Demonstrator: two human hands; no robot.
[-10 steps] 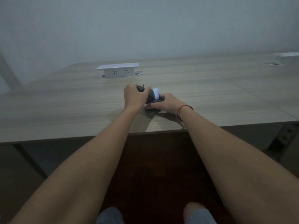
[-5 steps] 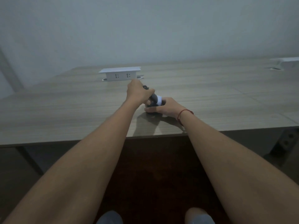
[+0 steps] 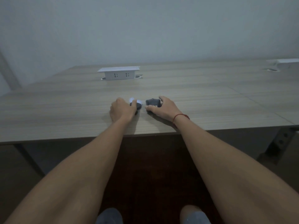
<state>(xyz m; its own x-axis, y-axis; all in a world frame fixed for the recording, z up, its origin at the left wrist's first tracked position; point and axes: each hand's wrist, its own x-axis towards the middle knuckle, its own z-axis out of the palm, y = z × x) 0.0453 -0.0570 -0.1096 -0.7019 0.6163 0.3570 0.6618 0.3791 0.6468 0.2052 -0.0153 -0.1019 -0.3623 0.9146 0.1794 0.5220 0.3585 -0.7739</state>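
Dim, bluish light falls on a bare pale wall (image 3: 145, 29) behind a long wood-grain table (image 3: 64, 110), which fills the middle of the head view. Near the table's front edge two small dark pieces are held just apart from each other. The left hand (image 3: 121, 110) is curled over a small dark round piece (image 3: 138, 105) with a glowing white patch at its far end; the piece is gripped against the tabletop and is mostly hidden by the fingers. Just to its right, a dark boxy piece (image 3: 152, 102) is held by the right hand (image 3: 163, 109), with the thumb on its near side and the fingers curved over its far right side. Small pale lettering is seen on the near face of this piece, but it is too small and blurred to be read. A thin red string (image 3: 178, 118) is worn round the right wrist.

Farther back and to the left, a white pop-up socket box (image 3: 119, 73) stands raised from the table, well apart from the hands; two outlets are shown on its front. A second white box (image 3: 284, 63) is seen at the far right edge. Nothing lies between the hands and the socket box. Below the table, a dark floor and the person's knees are seen.
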